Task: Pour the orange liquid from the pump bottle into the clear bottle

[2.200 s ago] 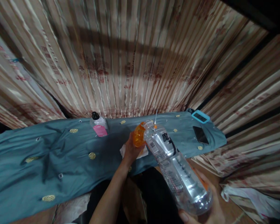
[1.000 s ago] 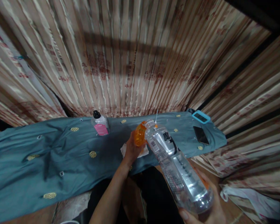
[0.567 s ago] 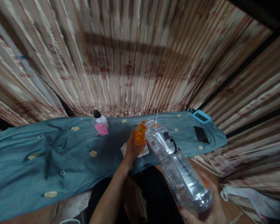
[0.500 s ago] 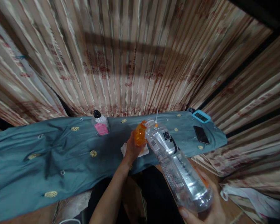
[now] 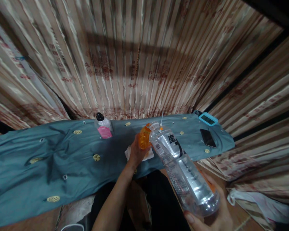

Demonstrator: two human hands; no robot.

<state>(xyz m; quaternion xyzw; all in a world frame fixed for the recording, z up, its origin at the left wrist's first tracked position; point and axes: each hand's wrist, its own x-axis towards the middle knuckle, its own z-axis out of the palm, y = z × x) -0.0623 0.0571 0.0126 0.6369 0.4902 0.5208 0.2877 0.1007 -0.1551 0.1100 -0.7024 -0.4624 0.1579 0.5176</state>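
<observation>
We cupped the tilted bottle (image 5: pixel 183 173) in our right hand (image 5: pixel 214 218), its mouth just beside the orange cup (image 5: pixel 144 140) our left hand (image 5: pixel 136 154) clasped; over-tilting might spill onto the surface (image 5: pixel 62 160).

My clear bottle (image 5: pixel 183 173) with black lettering; my orange container (image 5: pixel 144 140); teal cloth (image 5: pixel 62 160), yellow-dotted; beige curtain (image 5: pixel 135 57), red-printed stripes.
</observation>
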